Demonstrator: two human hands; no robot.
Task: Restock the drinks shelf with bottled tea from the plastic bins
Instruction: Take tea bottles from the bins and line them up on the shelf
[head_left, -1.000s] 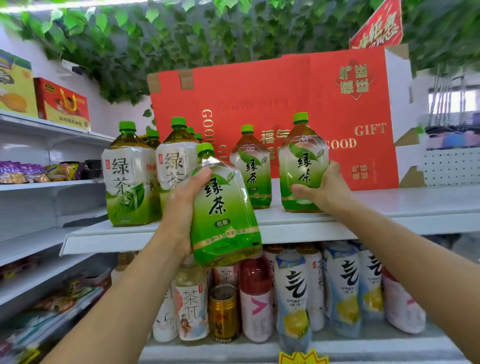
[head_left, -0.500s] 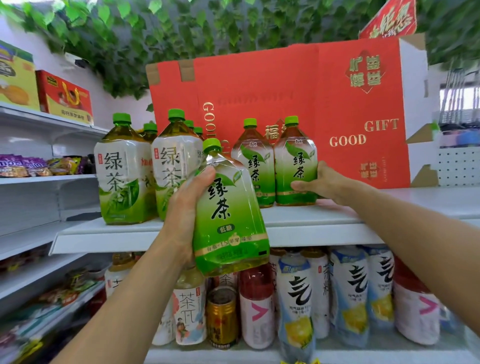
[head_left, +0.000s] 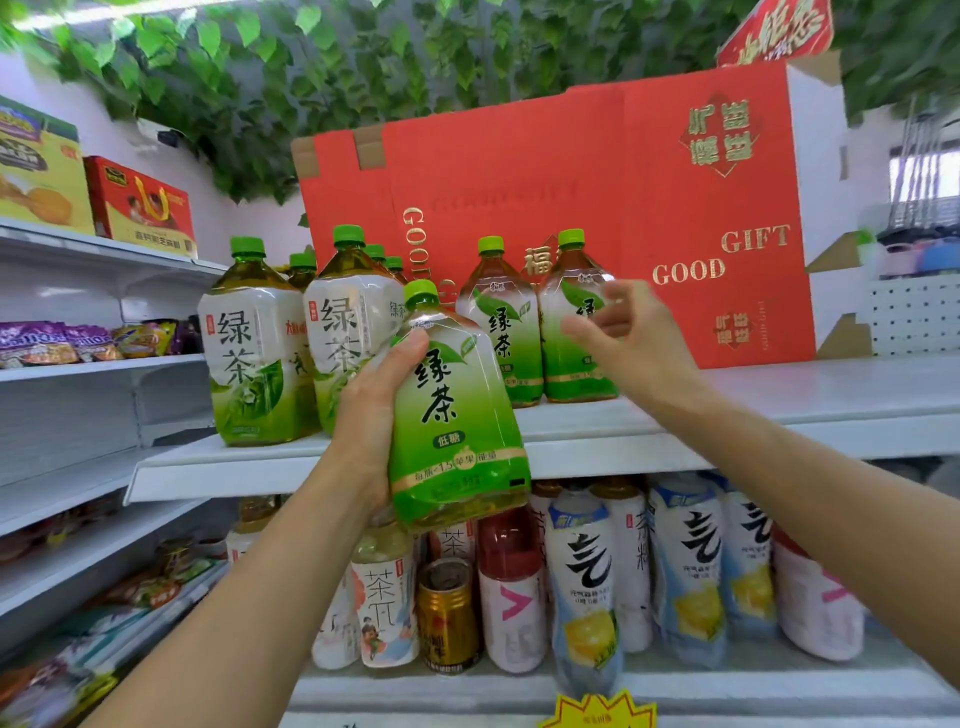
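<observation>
I take the white shelf (head_left: 779, 410) as my landmark. My left hand (head_left: 371, 410) grasps a green tea bottle (head_left: 457, 415) around its side, thumb near the shoulder, and holds it in front of the shelf edge, tilted a little to the right, its base lower than the shelf board. My right hand (head_left: 631, 338) is released, the fingers loosely bent and spread, holding nothing; it is above the shelf, just in front of the right one of 2 green bottles (head_left: 571, 332) that stand upright side by side in the middle of the shelf. If a fingertip touches this bottle, I cannot tell. At the left end of the shelf stand 2 larger tea bottles (head_left: 254, 353) with white and green labels, and more green caps show behind them. At the back of the shelf a red box (head_left: 701, 208) with gold words "GOOD GIFT" stands upright. Under the shelf, a lower board carries many drinks (head_left: 587, 582) close together, also a gold can (head_left: 447, 618). Green leaves (head_left: 311, 62) hang above the shelf.
</observation>
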